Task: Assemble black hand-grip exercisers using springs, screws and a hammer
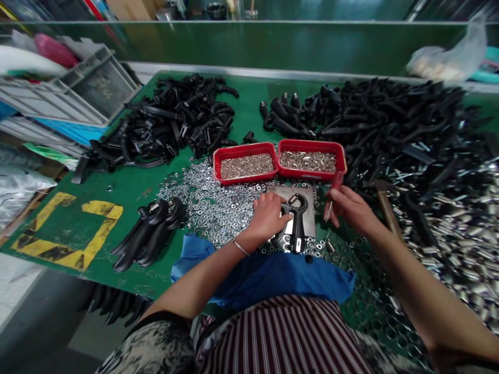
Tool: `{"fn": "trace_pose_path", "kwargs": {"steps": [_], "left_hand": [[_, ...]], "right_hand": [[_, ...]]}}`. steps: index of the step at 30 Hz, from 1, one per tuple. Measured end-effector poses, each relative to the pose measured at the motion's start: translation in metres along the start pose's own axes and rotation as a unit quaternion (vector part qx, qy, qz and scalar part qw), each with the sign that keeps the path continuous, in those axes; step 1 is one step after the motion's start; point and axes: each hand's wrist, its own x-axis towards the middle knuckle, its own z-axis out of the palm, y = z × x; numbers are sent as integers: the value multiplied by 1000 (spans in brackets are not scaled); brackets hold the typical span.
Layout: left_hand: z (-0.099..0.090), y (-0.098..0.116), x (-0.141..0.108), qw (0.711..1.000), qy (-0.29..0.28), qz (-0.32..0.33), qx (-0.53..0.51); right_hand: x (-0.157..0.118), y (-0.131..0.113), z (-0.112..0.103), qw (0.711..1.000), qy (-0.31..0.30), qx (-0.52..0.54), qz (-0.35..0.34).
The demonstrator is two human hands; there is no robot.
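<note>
A black handle-shaped tool (298,228) with a curved head lies on a square metal plate (310,200). My left hand (267,214) is closed on its left side, with the fingertips near the curved head. To the right of the plate, my right hand (351,208) pinches a red-handled screwdriver (337,182), its thin shaft slanting down and clear of the black tool. Just beyond the plate sit two red trays of small metal parts, the left tray (245,180) and the right tray (312,175).
Washers (218,208) spread left of the plate. Black handles (152,228) lie at the left, with larger piles behind. A hammer (388,210) and metal cylinders (468,249) lie at the right. Blue cloth (265,275) runs along the near edge.
</note>
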Motion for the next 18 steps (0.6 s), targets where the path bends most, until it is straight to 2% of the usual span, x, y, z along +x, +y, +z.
{"fn": "trace_pose_path", "kwargs": {"steps": [2,5,6,8,11,13,16,18], "left_hand": [[1,0,1,1000,15,2,-1],[0,1,-1,999,27,8,14],[-4,1,-1,999,26,16,19],[-16,-3,2,998,30,49,24],[-52,-21,24,992,73,72,72],[-80,-39,47,982,101,11,162],[-110,-65,76,953,57,-103,279],[-115,-74,85,947,24,-120,298]], "right_hand": [[-6,7,-26,988,9,-148,27],[-15,5,-51,918,40,-395,13],[-15,1,-54,898,56,-436,-7],[-11,-9,-50,891,77,-442,-64],[17,-33,-23,903,71,-389,-168],[48,-53,7,886,63,-398,-228],[103,-81,59,820,18,-496,-286],[138,-93,90,776,-36,-568,-273]]}}
